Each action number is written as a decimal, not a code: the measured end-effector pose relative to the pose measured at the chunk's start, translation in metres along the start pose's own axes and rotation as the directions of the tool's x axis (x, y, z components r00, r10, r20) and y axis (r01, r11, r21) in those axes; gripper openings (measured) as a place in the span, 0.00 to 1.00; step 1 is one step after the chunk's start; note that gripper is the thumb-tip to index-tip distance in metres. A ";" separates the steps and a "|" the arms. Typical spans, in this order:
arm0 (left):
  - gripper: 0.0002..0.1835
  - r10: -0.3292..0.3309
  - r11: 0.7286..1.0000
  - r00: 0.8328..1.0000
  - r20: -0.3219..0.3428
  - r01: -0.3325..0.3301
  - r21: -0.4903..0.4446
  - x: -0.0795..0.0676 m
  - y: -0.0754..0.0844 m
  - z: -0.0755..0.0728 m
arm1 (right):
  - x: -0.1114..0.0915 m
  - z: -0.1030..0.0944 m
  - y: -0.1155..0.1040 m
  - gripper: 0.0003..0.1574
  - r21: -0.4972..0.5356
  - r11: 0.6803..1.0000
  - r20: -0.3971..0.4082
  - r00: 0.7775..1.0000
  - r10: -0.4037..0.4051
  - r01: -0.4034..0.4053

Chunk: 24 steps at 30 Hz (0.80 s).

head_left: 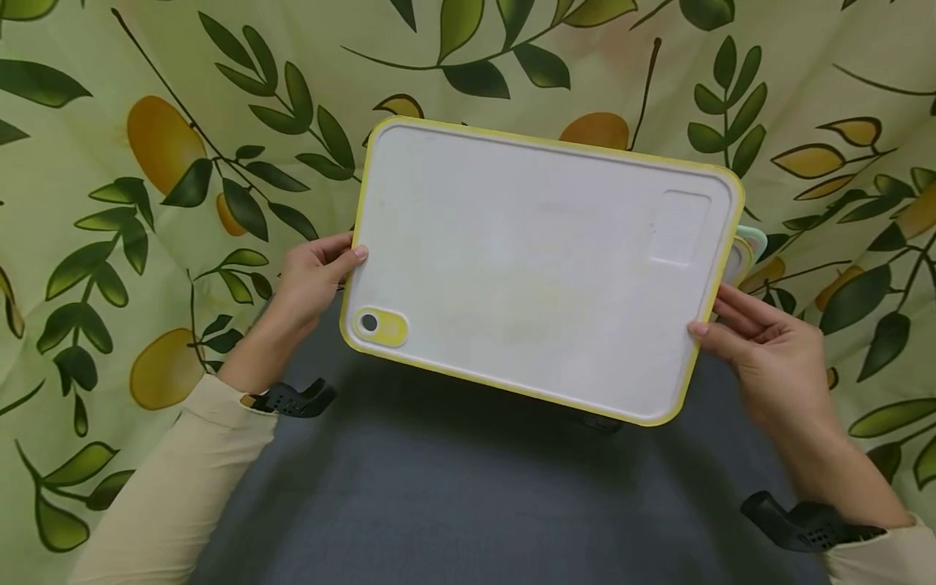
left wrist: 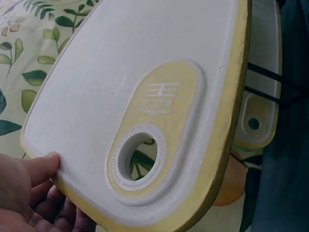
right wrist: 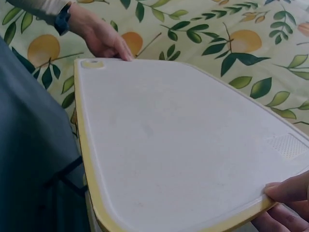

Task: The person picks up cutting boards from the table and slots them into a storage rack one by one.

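Note:
Both hands hold up a white cutting board (head_left: 526, 268) with a yellow rim, tilted so its right end sits lower in the head view. My left hand (head_left: 310, 276) pinches its left edge, thumb on the front face. At the opposite edge, my right hand (head_left: 778, 353) grips with the thumb in front and fingers behind. A yellow inset with a round hole (left wrist: 140, 157) marks the lower left corner. Near the right end is a rough grating patch (right wrist: 288, 146).
Behind the held board stands another white board with a yellow rim (left wrist: 263, 108), beside dark rack bars (left wrist: 273, 72). A mint-green edge (head_left: 756, 240) peeks out at the right. Below lies a dark grey tabletop (head_left: 468, 512); a leaf-patterned cloth (head_left: 168, 268) hangs behind.

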<state>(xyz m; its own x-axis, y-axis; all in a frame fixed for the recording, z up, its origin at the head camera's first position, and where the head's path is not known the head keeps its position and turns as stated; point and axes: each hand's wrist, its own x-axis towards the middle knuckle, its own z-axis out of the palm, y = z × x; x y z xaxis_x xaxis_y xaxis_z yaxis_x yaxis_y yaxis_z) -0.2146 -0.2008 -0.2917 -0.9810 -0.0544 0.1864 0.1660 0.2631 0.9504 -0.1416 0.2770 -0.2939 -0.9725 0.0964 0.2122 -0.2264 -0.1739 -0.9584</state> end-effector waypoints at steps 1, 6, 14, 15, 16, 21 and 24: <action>0.24 0.006 1.000 1.000 0.005 -0.006 -0.003 0.002 0.001 0.002 | 0.001 -0.002 -0.001 0.37 0.010 1.000 -0.003 1.000 -0.001 0.001; 0.23 0.026 0.999 0.999 0.020 -0.025 -0.044 0.010 0.005 0.012 | 0.005 -0.010 -0.003 0.37 0.027 1.000 -0.030 0.999 -0.009 0.009; 0.21 0.017 0.998 0.999 0.033 -0.015 -0.069 0.021 0.013 0.028 | 0.010 -0.023 -0.008 0.38 0.044 0.999 -0.069 0.997 0.017 -0.014; 0.21 0.019 0.998 0.999 0.033 -0.017 -0.065 0.022 0.014 0.030 | 0.011 -0.024 -0.008 0.37 0.055 0.998 -0.072 0.997 0.015 -0.011; 0.21 0.023 0.998 0.999 0.030 -0.021 -0.057 0.022 0.014 0.032 | 0.011 -0.026 -0.008 0.37 0.065 0.998 -0.074 0.997 0.009 -0.004; 0.20 0.067 0.996 0.997 0.028 -0.065 -0.064 0.027 0.016 0.041 | 0.012 -0.030 -0.008 0.38 0.024 0.998 -0.103 0.993 -0.060 0.062; 0.20 0.088 0.993 0.996 0.027 -0.086 -0.079 0.029 0.017 0.046 | 0.013 -0.032 -0.008 0.39 -0.023 0.996 -0.129 0.988 -0.087 0.084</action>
<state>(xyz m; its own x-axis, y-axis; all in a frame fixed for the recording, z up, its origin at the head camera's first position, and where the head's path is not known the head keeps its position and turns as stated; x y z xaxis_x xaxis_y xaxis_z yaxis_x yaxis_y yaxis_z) -0.2448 -0.1538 -0.2816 -0.9649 -0.0049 0.2627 0.2570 0.1904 0.9475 -0.1510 0.3109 -0.2892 -0.9338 0.2370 0.2680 -0.3063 -0.1427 -0.9412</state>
